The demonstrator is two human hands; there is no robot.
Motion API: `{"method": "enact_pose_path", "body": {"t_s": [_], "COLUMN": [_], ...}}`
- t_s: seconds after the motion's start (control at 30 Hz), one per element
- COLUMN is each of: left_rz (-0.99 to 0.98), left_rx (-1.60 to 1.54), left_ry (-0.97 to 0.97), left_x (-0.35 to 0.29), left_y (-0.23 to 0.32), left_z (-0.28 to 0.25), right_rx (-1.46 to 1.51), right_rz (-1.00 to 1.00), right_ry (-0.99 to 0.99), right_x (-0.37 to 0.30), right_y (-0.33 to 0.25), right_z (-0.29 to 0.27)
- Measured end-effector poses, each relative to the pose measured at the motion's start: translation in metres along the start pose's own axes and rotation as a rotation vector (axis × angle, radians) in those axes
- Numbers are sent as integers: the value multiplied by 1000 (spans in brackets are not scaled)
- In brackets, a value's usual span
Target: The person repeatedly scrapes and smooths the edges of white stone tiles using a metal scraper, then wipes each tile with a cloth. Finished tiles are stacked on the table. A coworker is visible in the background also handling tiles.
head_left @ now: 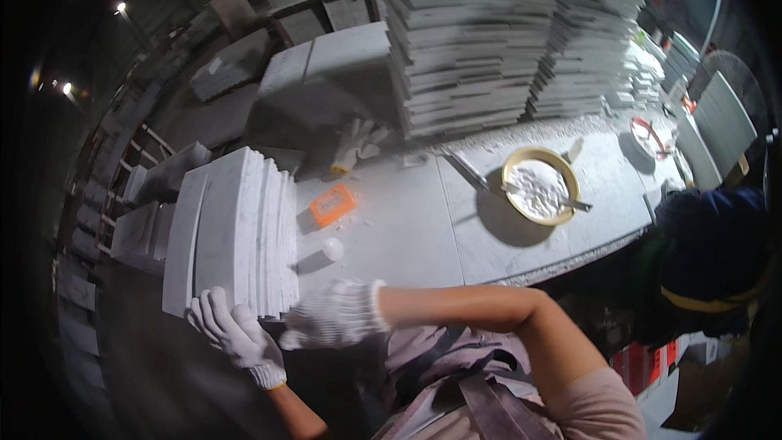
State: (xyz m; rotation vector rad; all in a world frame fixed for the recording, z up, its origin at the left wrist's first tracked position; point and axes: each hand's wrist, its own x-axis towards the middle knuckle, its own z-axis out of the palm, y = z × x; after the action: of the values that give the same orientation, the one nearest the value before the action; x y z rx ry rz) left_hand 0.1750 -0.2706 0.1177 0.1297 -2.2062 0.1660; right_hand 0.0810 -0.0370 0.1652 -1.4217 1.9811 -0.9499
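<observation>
A row of grey-white stone slabs [221, 228] stands on edge at the left end of the table. My left hand [232, 334], in a white knitted glove, rests its outstretched fingers against the near edge of the outermost slabs. Close to the near right corner of the row is my right hand [336, 314], gloved alike. Motion blurs its fingers, so whether they hold anything is not visible. Just beyond it, a small white round object [332, 249] and an orange box [332, 204] lie on the table.
Tall stacks of slabs [472, 41] rise behind the light stone-topped table [391, 220]. A yellow-rimmed bowl [576, 183] of white paste stands right of centre, a tool across it. Loose gloves [358, 145] lie farther back. Another person in dark clothing [709, 236] is at the right.
</observation>
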Motion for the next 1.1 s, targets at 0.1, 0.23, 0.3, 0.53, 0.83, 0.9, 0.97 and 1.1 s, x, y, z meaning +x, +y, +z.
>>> {"method": "enact_pose_path", "body": {"t_s": [0.1, 0.23, 0.3, 0.53, 0.83, 0.9, 0.97, 1.1], "left_rz": [6, -109, -284, -106, 638, 694, 723, 773], "left_rx": [-17, -200, -285, -855, -1067, -1041, -1021, -967], "left_ry": [-35, -14, 30, -155, -462, -463, -503, -677], "left_x": [1, 6, 6, -9, -33, -42, -46, -46], "left_y": [-4, 12, 32, 157, 274, 286, 295, 304], "left_z": [-2, -6, -10, -9, 16, 16, 16, 22], "right_rx": [150, 455, 810, 1399, 1318, 1266, 1266, 1380], "right_rz": [166, 489, 567, 664, 713, 718, 700, 645], "right_ry": [-57, 161, 381, 1061, 1107, 1115, 1140, 1206], "right_x": [-68, -181, -246, -303, -305, -306, -305, -305], "right_y": [44, 96, 106, 111, 124, 130, 133, 134], "right_z": [30, 73, 100, 183, 191, 195, 198, 198]}}
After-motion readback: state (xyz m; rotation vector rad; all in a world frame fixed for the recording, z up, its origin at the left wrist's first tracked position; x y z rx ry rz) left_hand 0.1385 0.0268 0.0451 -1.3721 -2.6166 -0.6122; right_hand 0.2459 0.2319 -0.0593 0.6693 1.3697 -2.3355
